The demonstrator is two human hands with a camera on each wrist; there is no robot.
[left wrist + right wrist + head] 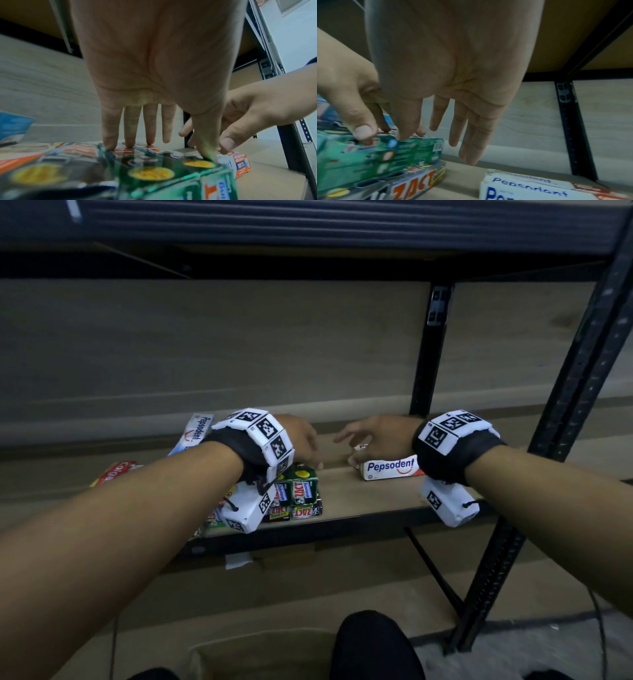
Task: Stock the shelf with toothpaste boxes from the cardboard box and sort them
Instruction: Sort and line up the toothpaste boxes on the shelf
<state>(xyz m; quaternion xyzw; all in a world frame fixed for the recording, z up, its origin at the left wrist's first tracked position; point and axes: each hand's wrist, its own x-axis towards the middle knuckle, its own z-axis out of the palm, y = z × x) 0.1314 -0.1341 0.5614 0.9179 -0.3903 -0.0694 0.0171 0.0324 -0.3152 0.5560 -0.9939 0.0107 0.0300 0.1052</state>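
Resting straight fingertips on the green Zact boxes [301, 486] stacked at the shelf [359, 498] front edge, the left hand [298, 440] holds nothing. Just right, the right hand [376, 436] hangs above the white Pepsodent boxes [390, 469], fingers straight and relaxed, gripping nothing. Another Pepsodent box [195, 433] and a red Colgate box [114, 472] lie farther left.

The wooden shelf board [359, 494] of a black metal rack carries a stack of Zact toothpaste boxes [301, 494], green ones on top of black ones, near its front edge. Well to their right lie white Pepsodent boxes [390, 469], flat and side by side. At the left a red Colgate box [114, 472] and a tilted Pepsodent box [195, 433] lie further back
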